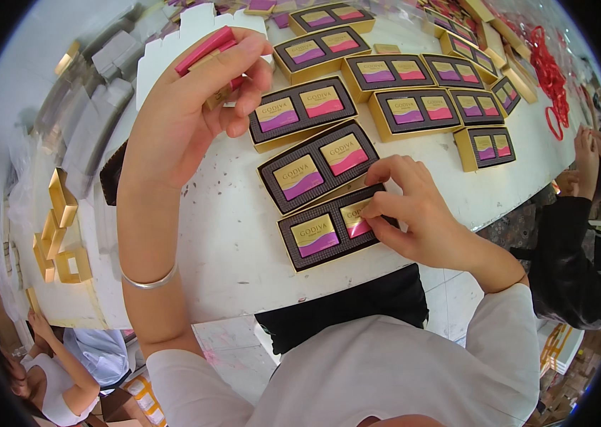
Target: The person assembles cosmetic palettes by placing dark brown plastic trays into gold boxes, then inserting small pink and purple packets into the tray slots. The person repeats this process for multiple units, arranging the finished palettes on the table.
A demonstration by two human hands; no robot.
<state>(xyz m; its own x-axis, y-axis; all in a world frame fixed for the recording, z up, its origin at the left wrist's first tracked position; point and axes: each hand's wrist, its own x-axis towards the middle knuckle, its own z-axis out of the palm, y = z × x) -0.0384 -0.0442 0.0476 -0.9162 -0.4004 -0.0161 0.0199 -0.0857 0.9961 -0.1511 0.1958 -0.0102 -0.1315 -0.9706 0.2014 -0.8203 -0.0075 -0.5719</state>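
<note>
My left hand [204,99] is raised over the table, its fingers closed around a small stack of flat pink-and-gold packets [206,50]. Below it and to the right, my right hand [414,206] pinches at the right edge of a pink-and-gold packet [354,218] in the right slot of the nearest gold box [292,245]. A purple-and-gold packet [315,235] fills that box's left slot. Just beyond, touching or nearly so, lies another gold box with a dark ribbed insert [318,160], holding one purple and one pink packet.
Several more filled gold boxes [414,114] spread toward the far right of the white table [229,256]. Red ribbon [549,78] lies at the right edge. Gold cartons [62,199] and clear plastic trays [76,128] are at left. Co-workers' arms [585,167] show on both sides.
</note>
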